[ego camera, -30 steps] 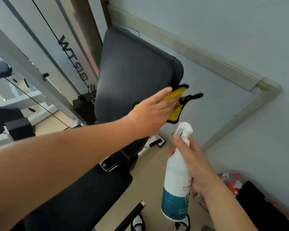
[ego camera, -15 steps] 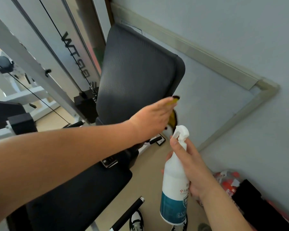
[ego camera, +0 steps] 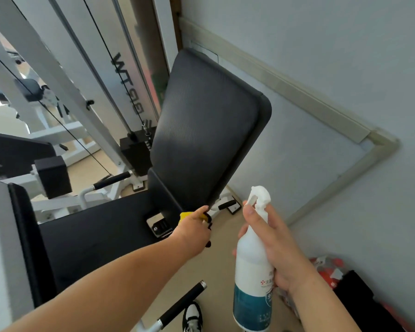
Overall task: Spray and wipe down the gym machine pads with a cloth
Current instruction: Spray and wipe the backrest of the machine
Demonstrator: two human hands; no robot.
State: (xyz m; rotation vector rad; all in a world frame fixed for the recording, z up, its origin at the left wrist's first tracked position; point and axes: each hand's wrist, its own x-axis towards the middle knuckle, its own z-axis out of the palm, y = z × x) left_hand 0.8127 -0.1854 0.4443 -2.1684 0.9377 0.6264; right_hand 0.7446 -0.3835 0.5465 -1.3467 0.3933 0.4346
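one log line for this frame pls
phase: wipe | left hand: grips yellow cloth at back pad lower edge | right hand: holds spray bottle upright, index finger on trigger, clear of pad

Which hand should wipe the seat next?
Left, probably. The left hand grips the yellow cloth at the back pad's bottom corner, close to the seat. The right hand is wrapped round the bottle, finger on its trigger, and has no cloth.
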